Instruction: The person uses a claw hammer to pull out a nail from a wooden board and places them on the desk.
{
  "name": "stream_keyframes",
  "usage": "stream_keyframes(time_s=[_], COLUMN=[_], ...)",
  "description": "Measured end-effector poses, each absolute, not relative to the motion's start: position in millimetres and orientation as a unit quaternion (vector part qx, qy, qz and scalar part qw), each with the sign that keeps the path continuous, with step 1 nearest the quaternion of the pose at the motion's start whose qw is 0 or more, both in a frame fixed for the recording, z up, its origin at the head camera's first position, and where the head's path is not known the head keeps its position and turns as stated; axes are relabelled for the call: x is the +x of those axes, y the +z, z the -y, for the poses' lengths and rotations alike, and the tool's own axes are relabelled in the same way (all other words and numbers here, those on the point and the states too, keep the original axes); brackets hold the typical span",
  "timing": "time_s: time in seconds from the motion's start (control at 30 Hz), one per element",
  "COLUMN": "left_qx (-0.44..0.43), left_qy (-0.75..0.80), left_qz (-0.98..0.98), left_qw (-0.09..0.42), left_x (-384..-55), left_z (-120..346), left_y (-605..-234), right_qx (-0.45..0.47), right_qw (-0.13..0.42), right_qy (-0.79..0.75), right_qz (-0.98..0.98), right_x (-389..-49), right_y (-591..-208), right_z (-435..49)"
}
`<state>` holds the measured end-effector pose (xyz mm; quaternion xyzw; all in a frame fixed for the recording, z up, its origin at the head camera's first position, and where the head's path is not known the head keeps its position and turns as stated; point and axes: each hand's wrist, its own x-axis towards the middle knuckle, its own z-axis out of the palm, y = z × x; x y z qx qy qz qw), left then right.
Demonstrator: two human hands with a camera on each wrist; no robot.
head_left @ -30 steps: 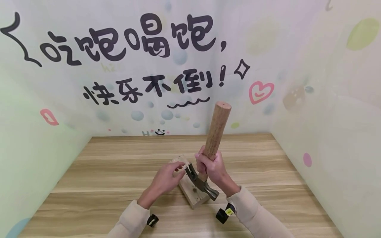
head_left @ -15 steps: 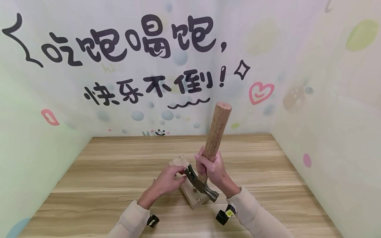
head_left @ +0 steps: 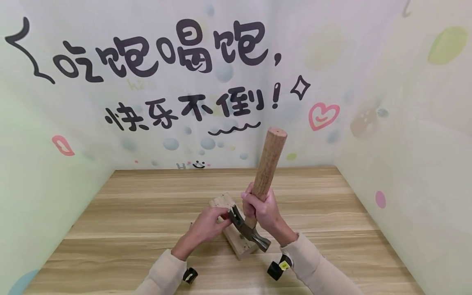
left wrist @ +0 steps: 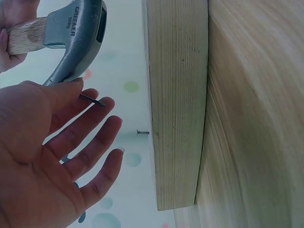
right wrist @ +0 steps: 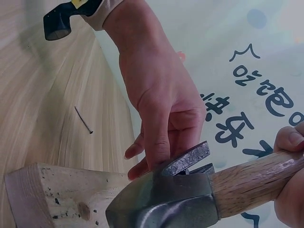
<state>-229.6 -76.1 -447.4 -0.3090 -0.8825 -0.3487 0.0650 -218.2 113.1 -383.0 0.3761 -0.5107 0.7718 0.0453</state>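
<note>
My right hand [head_left: 262,207] grips the wooden handle of a claw hammer [head_left: 270,164] low down, near its head, with the handle's end pointing up. The hammer's claw side faces my left hand [head_left: 210,223], whose thumb and fingertips meet right at the claw. In the left wrist view a thin nail [left wrist: 92,99] sticks out between that thumb and the fingers, its other end hidden behind the thumb. Below lies a wooden block [head_left: 239,243] on the table. From the block's face a second nail [left wrist: 142,132] projects, head outward.
A loose, slightly bent nail [right wrist: 84,121] lies on the wood-grain table [head_left: 147,192] beside the block. Behind the table stands a back wall [head_left: 236,147] with printed lettering, and a side wall [head_left: 398,164] borders the right.
My left hand's thumb and fingers, spread apart near the claw before, have come together right at it. The hammer in my right hand and the block stay nearly still.
</note>
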Motion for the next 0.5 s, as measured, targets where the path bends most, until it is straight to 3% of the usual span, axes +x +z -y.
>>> stream_keyframes(time_s=[0.5], left_qx=[-0.312], left_qy=[-0.331], left_qz=[0.886], left_qw=[0.093], left_x=[-228.2], left_z=[79.3], left_y=[-446.0], right_qx=[0.370], right_qw=[0.037], right_qy=[0.777], right_qz=[0.508], right_x=[-216.2], right_y=[-388.0], right_z=[-112.1])
